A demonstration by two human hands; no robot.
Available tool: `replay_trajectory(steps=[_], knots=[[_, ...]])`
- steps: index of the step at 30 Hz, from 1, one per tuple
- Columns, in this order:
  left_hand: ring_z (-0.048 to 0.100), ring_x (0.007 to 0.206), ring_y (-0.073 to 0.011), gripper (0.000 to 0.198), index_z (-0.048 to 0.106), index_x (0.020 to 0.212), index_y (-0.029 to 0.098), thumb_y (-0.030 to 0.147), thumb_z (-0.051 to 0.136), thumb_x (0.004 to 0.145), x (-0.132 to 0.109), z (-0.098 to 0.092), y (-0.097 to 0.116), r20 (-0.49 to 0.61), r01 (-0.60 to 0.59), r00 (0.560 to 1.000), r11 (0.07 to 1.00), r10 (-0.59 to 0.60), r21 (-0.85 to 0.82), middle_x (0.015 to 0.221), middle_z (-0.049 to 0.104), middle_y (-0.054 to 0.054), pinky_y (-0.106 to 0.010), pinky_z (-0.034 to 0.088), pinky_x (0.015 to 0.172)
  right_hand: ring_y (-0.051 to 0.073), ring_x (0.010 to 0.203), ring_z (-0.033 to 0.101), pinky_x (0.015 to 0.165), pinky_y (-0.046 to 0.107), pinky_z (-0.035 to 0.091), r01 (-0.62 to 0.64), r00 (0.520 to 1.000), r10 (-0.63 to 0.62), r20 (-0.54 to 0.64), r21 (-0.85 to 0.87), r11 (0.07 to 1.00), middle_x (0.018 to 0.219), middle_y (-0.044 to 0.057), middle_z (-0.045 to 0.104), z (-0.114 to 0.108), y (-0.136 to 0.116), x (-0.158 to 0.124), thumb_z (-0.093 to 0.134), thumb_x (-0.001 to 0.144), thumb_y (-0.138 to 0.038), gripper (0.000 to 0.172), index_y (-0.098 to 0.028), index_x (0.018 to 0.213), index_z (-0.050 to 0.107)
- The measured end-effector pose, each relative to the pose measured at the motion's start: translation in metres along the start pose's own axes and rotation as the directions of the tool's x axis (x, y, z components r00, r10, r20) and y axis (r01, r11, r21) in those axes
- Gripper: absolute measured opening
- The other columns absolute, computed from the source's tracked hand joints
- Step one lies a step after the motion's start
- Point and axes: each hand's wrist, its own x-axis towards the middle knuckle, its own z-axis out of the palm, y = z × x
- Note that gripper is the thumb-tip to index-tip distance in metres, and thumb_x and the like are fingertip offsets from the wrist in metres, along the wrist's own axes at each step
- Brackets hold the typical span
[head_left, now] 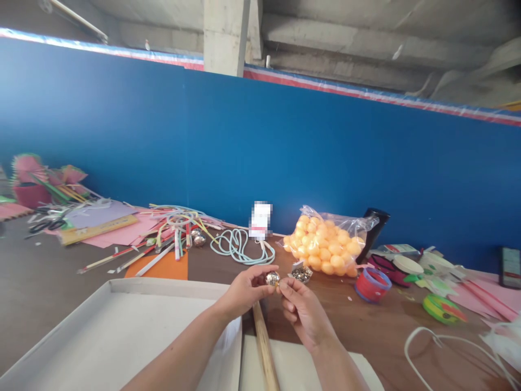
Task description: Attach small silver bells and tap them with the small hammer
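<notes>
- Our left hand grips a ball.
- Our right hand pinches closed beside it, contents unclear.
- A bag sits near the table's back edge.

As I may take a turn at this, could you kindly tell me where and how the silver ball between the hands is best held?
I would grip the silver ball by its left side, coming from the left, thumb opposite fingers, as the left hand does. Its round shape suits an opposed hold, leaving the right side free for the right hand, whose fingertips pinch there.
</notes>
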Motion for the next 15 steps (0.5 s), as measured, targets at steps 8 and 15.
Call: replay_trajectory(steps=[8,15], knots=[[0.052,0.078,-0.0165,0.046,0.063,0.109,0.024,0.026,0.068,0.064,-0.0008,-0.0007,0.0011,-0.024,-0.031,0.999,0.996,0.033,0.084,0.097,0.06,-0.005,-0.026,0.039,0.071,0.002,0.042,0.029,0.036,0.016,0.015,0.003,1.0,-0.003,-0.005,0.005,1.0,0.068,-0.004,0.051,-0.0004,0.0006,0.0002,0.072,0.064,-0.034,0.024,-0.017,0.073,0.056],[0.05,0.073,-0.0155,0.044,0.063,0.109,0.025,0.029,0.067,0.065,-0.0001,-0.0017,-0.0017,-0.033,-0.054,0.998,0.981,0.061,0.185,0.093,0.059,-0.004,-0.025,0.039,0.066,0.002,0.043,0.029,0.035,0.015,0.017,-0.005,1.0,0.005,0.005,0.012,1.0,0.067,-0.004,0.05,-0.0009,0.0006,0.0003,0.072,0.065,-0.032,0.023,-0.017,0.072,0.057]])
